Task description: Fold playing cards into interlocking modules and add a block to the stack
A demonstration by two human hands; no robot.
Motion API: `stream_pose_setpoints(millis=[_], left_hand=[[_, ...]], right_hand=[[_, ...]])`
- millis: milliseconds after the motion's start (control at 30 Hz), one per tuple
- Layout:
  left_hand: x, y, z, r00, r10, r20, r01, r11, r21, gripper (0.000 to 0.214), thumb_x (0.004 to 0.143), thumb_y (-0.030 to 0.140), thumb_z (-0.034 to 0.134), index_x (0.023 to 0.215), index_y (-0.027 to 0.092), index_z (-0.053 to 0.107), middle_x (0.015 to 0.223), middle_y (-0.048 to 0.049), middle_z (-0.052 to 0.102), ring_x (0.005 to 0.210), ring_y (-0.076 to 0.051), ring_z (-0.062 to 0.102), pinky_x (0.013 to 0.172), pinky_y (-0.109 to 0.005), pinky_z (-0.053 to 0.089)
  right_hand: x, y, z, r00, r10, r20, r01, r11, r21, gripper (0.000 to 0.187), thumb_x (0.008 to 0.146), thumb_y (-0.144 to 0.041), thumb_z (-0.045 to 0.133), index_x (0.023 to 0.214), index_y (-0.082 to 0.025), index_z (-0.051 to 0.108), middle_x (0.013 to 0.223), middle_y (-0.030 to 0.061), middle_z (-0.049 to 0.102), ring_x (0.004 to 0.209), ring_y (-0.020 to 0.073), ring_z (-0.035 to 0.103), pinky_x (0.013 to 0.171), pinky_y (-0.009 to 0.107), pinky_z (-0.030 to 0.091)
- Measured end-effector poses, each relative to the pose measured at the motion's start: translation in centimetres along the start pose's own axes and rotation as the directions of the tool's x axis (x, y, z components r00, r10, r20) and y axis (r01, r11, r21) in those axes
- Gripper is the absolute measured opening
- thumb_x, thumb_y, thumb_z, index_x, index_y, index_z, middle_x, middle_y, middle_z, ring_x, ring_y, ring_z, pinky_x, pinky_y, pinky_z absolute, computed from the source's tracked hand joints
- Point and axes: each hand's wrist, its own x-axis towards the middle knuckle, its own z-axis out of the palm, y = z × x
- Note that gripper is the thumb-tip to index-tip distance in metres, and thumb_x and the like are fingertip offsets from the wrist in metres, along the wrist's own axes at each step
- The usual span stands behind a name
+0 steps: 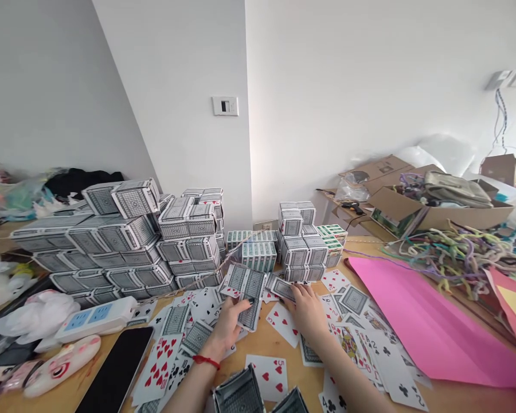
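Folded playing cards (254, 292) with grey patterned backs are in my left hand (227, 328), its thumb pressed on top. A red string bracelet circles that wrist. Just to the right, my right hand (307, 307) has its fingers closed at the edge of another grey-backed playing card (281, 287); its fingertips are partly hidden. A five of hearts (266, 376) and a three of hearts (282, 324) lie face up nearby. Open block shapes folded from cards (241, 390) stand at the bottom edge, close to my body.
Stacked card blocks (133, 232) rise at the back left, with a smaller stack (303, 241) at the back right. A phone (116, 367) and a white power strip (97, 318) lie left. Pink paper (430, 321), tangled yarn (468, 246) and a cardboard box (451, 217) occupy the right.
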Motion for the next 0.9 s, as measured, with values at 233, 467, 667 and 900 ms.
stream_pose_setpoints(millis=[233,467,667,900], left_hand=[[-0.1,0.6,0.4,0.996,-0.082,0.044,0.088,0.984,-0.157,0.014,0.061,0.019,0.066,0.071,0.019,0.056,0.073,-0.0024,0.065,0.066,-0.017,0.060,0.059,-0.027,0.045],[0.7,0.1,0.0,0.998,-0.034,0.051,0.045,0.973,-0.224,0.015,0.062,0.019,0.064,0.075,0.018,0.058,0.073,-0.0026,0.067,0.064,-0.016,0.061,0.060,-0.027,0.046],[0.6,0.0,0.3,0.999,0.003,0.054,0.010,0.972,-0.233,0.019,0.062,0.022,0.067,0.078,0.018,0.059,0.076,-0.0031,0.068,0.068,-0.017,0.063,0.060,-0.027,0.048],[1.0,-0.7,0.1,0.997,-0.075,0.008,0.075,0.977,-0.198,0.014,0.066,0.025,0.066,0.068,0.018,0.054,0.073,-0.0058,0.067,0.072,-0.020,0.064,0.060,-0.028,0.050]], right_hand=[[0.3,-1.6,-1.4,1.000,-0.009,-0.026,0.014,0.978,0.206,0.030,0.088,-0.032,0.035,0.080,-0.023,0.063,0.082,0.0087,0.061,0.082,0.0249,0.049,0.075,0.040,0.037],[0.2,-2.8,-2.0,0.973,0.223,0.059,-0.205,0.720,0.663,0.032,0.082,-0.047,0.044,0.067,-0.021,0.057,0.068,0.0046,0.053,0.064,0.0194,0.050,0.062,0.033,0.041],[-0.1,-3.8,-1.8,0.891,0.223,0.396,-0.425,0.101,0.899,0.032,0.071,-0.049,0.061,0.076,-0.019,0.050,0.064,0.0007,0.057,0.057,0.0148,0.054,0.055,0.027,0.045],[-0.6,-4.4,-1.3,0.885,0.226,0.407,-0.430,0.059,0.901,0.032,0.071,-0.048,0.062,0.074,-0.019,0.048,0.052,-0.0052,0.053,0.041,0.0078,0.047,0.042,0.020,0.039]])
